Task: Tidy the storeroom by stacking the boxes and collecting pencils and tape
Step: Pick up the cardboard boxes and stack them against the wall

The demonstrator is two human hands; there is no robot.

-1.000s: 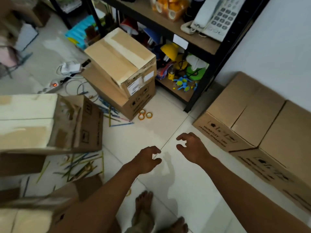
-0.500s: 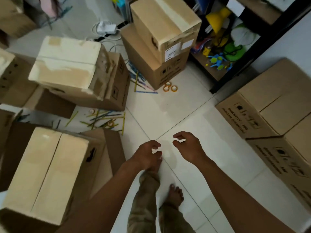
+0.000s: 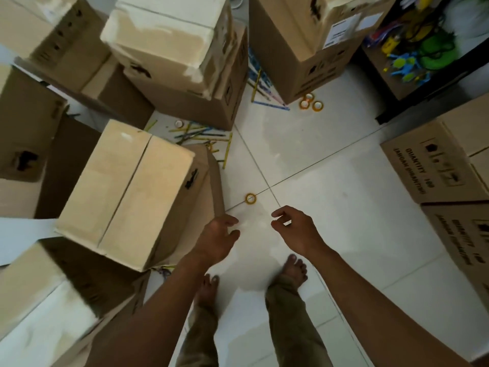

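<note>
Both my hands hang over the white tile floor, loosely curled and holding nothing: my left hand (image 3: 218, 241) beside the corner of a tilted cardboard box (image 3: 127, 192), my right hand (image 3: 296, 231) a little to its right. A single yellow tape roll (image 3: 250, 198) lies on the floor just beyond my hands. Coloured pencils (image 3: 203, 133) are scattered between the boxes, with more pencils (image 3: 264, 94) by a stacked box (image 3: 304, 41). Three tape rolls (image 3: 310, 103) lie at that box's foot. A taped box (image 3: 182, 56) sits on others at the upper middle.
Two printed cartons (image 3: 436, 168) line the right wall. A black shelf (image 3: 412, 62) with toys stands at the upper right. More cardboard boxes (image 3: 29, 144) crowd the left. My bare feet (image 3: 293, 268) stand on the tiles below my hands.
The view has tilted further down and moved forward, so the boxes now loom closer. A tape roll near my hands has come into sight. Both hands stay loosely curled, holding nothing.
</note>
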